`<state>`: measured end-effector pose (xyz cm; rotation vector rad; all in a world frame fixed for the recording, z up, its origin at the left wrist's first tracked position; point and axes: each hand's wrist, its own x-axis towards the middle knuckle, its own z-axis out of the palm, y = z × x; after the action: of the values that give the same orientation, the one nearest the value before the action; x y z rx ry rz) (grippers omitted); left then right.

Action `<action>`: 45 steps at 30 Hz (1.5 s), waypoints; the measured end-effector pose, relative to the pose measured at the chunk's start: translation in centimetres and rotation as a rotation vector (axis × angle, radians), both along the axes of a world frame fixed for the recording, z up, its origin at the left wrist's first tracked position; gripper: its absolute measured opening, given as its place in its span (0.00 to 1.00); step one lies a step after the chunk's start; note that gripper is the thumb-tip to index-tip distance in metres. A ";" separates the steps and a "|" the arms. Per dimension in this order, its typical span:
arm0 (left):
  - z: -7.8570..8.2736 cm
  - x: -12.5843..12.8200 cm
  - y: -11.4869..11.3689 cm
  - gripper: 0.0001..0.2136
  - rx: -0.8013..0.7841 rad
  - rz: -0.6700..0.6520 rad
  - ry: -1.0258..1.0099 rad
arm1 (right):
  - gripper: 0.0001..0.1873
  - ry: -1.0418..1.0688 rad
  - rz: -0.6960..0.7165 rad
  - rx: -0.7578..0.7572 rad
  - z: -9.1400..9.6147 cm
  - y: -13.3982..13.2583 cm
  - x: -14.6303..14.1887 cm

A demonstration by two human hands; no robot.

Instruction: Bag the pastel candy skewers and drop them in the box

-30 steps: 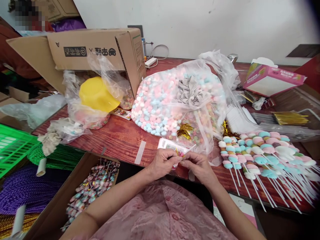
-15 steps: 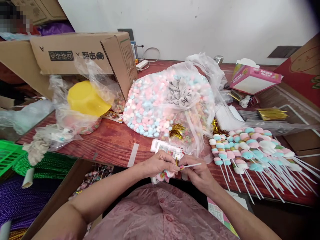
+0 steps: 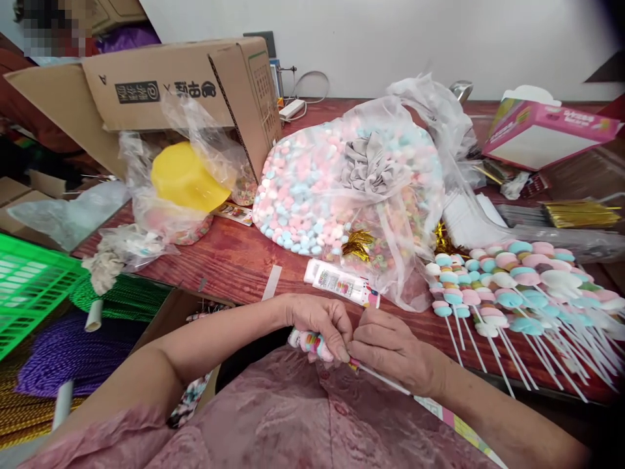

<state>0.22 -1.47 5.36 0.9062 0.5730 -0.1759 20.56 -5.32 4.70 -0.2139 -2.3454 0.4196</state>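
My left hand [image 3: 325, 326] is closed around a marshmallow skewer [image 3: 312, 343] in a clear wrapper, held low in front of my shirt. Its pink, white and multicoloured pieces point left, and its white stick [image 3: 385, 379] runs out to the lower right. Beside it, my right hand [image 3: 395, 345] has its fingers pinched at the wrapper's neck, touching the left fingertips. Whatever lies between those right fingers is hidden. Just beyond both hands, a stack of printed clear wrappers [image 3: 336, 281] rests on the table [image 3: 234, 264].
Behind lies a large bag of marshmallows [image 3: 293, 189], with gold twist ties [image 3: 359, 244] on it. Several marshmallow skewers [image 3: 527, 286] are piled at right. A cardboard box [image 3: 180, 85] and a yellow bowl [image 3: 188, 176] stand left; a green basket [image 3: 34, 286] sits lower left.
Both hands have come closer together, and the skewer's stick now slants down to the right. A gold strip that stood up between the fingers is no longer visible. The view has shifted left.
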 end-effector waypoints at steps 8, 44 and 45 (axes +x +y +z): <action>-0.6 0.0 2.5 0.17 0.112 -0.137 -0.039 | 0.11 -0.196 -0.139 0.143 1.4 0.3 -0.6; 0.0 1.2 -2.1 0.20 0.157 0.710 -0.273 | 0.11 -0.099 -0.611 0.516 0.5 4.7 -0.5; -0.2 1.3 -2.0 0.18 0.250 0.727 -0.252 | 0.10 -0.082 -0.609 0.431 0.2 4.7 -0.6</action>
<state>1.51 -3.51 5.15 0.8892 0.6616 0.6694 19.97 -0.60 4.90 -0.7135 -2.2403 -0.3903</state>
